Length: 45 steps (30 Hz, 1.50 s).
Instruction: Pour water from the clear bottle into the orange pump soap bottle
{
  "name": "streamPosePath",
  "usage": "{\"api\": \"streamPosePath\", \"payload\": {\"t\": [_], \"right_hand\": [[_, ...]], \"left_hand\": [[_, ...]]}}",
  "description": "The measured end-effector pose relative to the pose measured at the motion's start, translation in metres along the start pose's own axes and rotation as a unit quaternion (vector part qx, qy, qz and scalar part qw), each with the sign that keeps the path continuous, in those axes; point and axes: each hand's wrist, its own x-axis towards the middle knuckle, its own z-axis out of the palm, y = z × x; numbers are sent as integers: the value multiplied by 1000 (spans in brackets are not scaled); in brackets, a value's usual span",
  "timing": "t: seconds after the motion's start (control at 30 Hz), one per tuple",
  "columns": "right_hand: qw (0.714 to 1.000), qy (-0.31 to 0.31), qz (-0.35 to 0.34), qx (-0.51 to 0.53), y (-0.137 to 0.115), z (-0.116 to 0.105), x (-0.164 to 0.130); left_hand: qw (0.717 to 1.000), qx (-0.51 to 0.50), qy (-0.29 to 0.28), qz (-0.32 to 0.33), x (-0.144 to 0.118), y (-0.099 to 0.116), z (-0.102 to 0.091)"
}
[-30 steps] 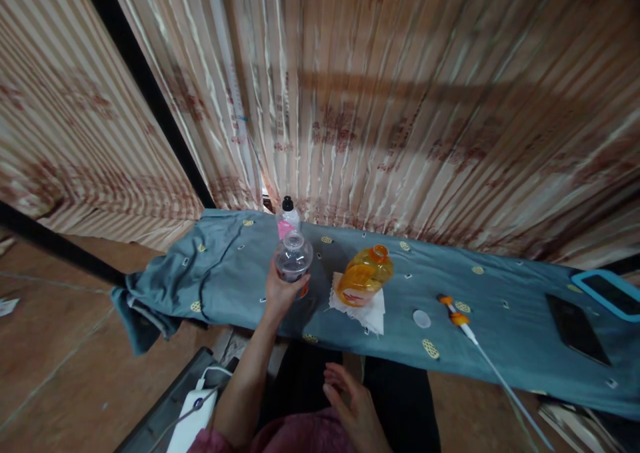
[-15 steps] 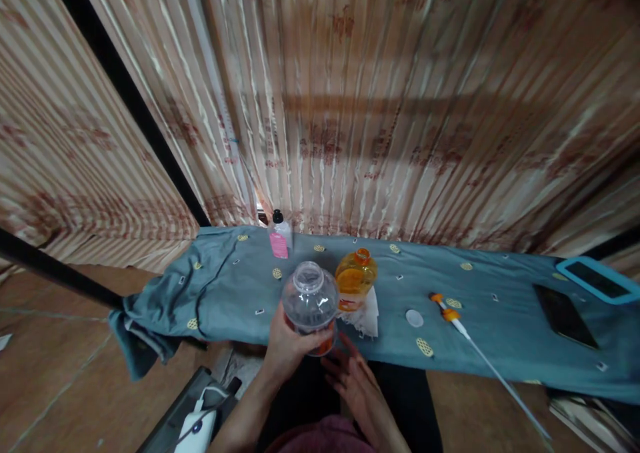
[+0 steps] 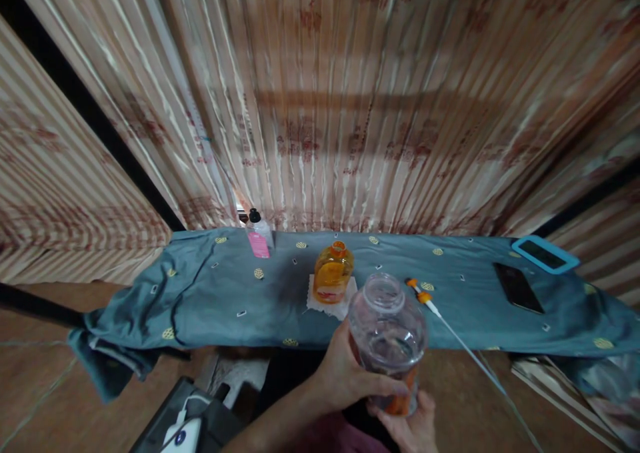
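Note:
A large clear plastic bottle [image 3: 387, 333] with an uncapped neck stands upright in my hands, over the front edge of the cloth-covered table. Orange shows low on it; I cannot tell whether that is liquid or a label. My left hand [image 3: 345, 376] wraps round its side, with the thumb across the front. At the base, my right hand [image 3: 413, 426] grips it from below and the right. Just left of it, an open amber bottle [image 3: 333, 273] of yellow-orange liquid sits on a white paper napkin [image 3: 315, 299].
At the back left stands a pink-labelled bottle [image 3: 259, 236] with a black cap. To the right lie a white stick with orange fittings [image 3: 425, 297], a dark phone [image 3: 517, 287] and a blue-framed tablet [image 3: 545, 254]. A curtain [image 3: 320, 106] hangs behind the table [image 3: 210, 306]. A white power bank [image 3: 183, 434] lies lower left.
The clear bottle has moved right and toward me, away from the amber bottle. My right hand, free and spread before, now holds its base. The view has shifted right.

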Motion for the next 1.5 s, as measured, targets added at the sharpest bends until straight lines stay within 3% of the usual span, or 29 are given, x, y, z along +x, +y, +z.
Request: {"api": "streamPosePath", "payload": {"t": [0.1,0.17,0.23,0.33,0.47,0.57,0.67,0.8,0.93,1.07,1.17,1.4,1.5], "right_hand": [[999,36,-9,33,2,6,-12],[995,79,-20,59,4,13,-16],[991,105,-30,80,3,16,-16],[987,116,-46,106,-7,5,-9],[989,104,-26,97,-24,-14,5],[987,134,-47,79,-31,-9,12],[980,175,-80,47,-29,6,14],[984,149,-94,-31,-23,17,9],[975,179,-121,-58,-21,19,1],[979,184,-76,-33,-29,8,-6],[969,238,-64,8,-34,6,-13],[957,249,-128,-79,-26,46,-35],[949,264,-137,-103,-23,53,-44]], "left_hand": [[998,46,4,39,1,-6,-16],[987,103,55,107,6,-6,-36],[961,187,130,160,18,-2,-59],[906,310,223,183,50,1,-92],[915,339,181,127,93,-4,-116],[944,292,129,86,108,-12,-117],[955,267,107,68,109,-15,-108],[946,289,130,72,102,-16,-98],[941,302,142,64,98,-15,-96],[929,330,148,70,96,-14,-94],[922,350,140,87,93,-12,-91],[921,362,122,81,89,-8,-84],[915,376,125,76,88,-8,-82]]}}
